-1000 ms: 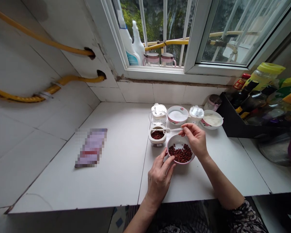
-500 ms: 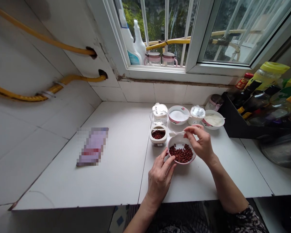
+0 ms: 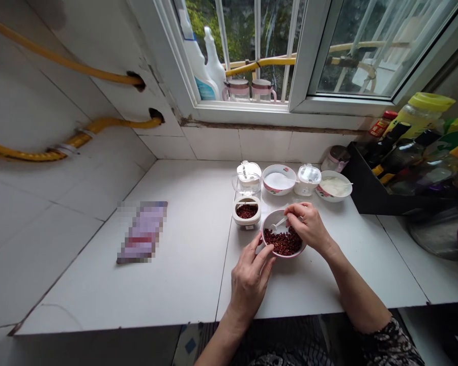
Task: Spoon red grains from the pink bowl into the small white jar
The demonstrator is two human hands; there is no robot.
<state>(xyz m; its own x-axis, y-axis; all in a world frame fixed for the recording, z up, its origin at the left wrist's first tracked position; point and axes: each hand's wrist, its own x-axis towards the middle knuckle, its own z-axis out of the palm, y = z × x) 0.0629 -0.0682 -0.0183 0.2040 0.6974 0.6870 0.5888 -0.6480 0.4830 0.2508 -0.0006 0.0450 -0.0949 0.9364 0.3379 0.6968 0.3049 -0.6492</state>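
A small white bowl holding dark red peppercorns stands on the white counter. My left hand steadies the bowl at its near-left rim. My right hand holds a small white spoon by its handle, the scoop dipped down into the bowl just above the peppercorns. Left of the bowl stands a small clear jar with its lid flipped up and some peppercorns inside.
Behind are a bowl of white granules, a lidded jar and a bowl of white paste. A black rack of bottles fills the right. A flat packet lies at left. The counter's front edge is near.
My right hand has drawn the spoon back from over the small jar and lowered its scoop into the bowl. My left hand has stayed on the bowl.
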